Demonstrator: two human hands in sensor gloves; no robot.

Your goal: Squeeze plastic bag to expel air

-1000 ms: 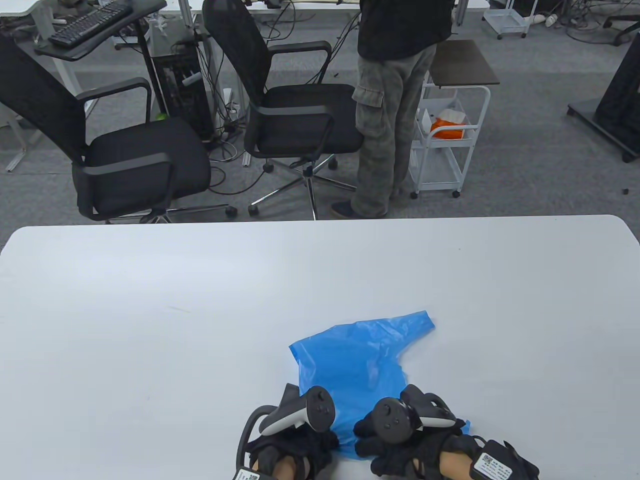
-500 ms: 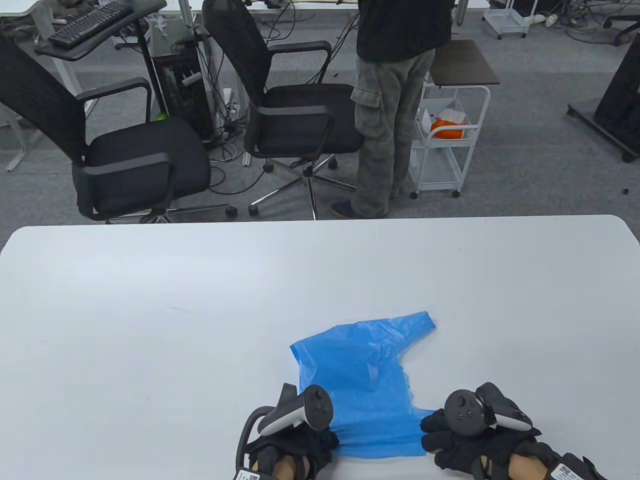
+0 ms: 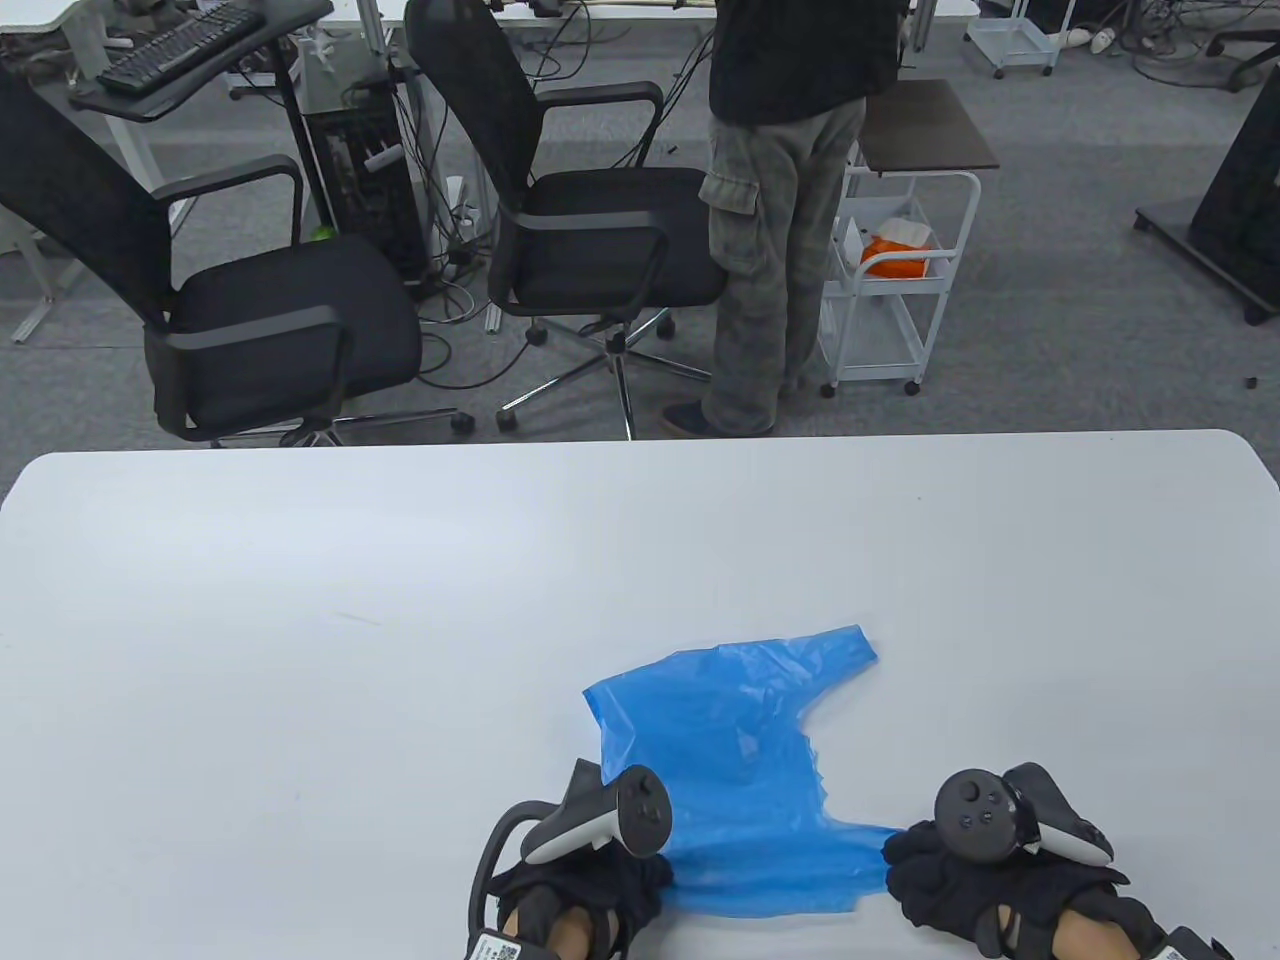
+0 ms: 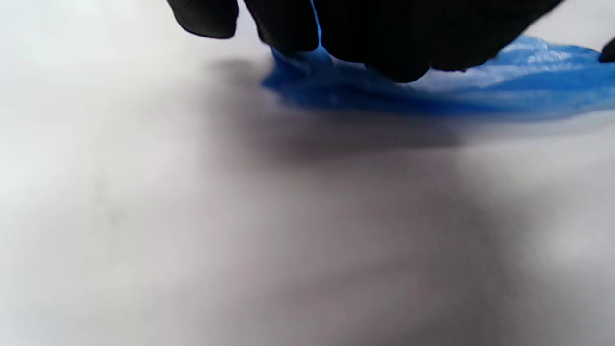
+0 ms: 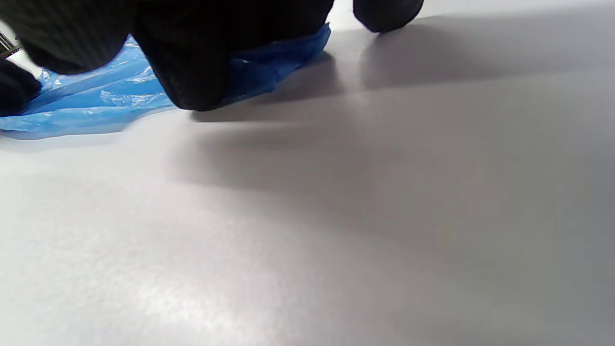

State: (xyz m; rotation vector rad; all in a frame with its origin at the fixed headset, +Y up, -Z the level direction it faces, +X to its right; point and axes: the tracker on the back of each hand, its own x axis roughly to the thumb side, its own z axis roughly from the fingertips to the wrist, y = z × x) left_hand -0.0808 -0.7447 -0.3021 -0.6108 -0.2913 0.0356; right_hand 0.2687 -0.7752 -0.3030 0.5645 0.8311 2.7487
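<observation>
A thin blue plastic bag (image 3: pixel 735 740) lies flat and wrinkled on the white table (image 3: pixel 300 620), near its front edge. My left hand (image 3: pixel 585 880) holds the bag's near left corner; in the left wrist view its fingers (image 4: pixel 384 43) grip the blue film (image 4: pixel 504 81) against the table. My right hand (image 3: pixel 960 870) holds the bag's near right corner; in the right wrist view its fingers (image 5: pixel 197 72) pinch the film (image 5: pixel 105 103) low on the table. The bag's near edge is stretched between both hands.
Beyond the table's far edge stand two black office chairs (image 3: pixel 270 310), a person in grey trousers (image 3: pixel 770 250) and a white trolley (image 3: pixel 900 280). Nothing else lies on the table.
My right hand has slid to the right along the table, pulling the bag's near edge wider and flatter. My left hand has stayed in place.
</observation>
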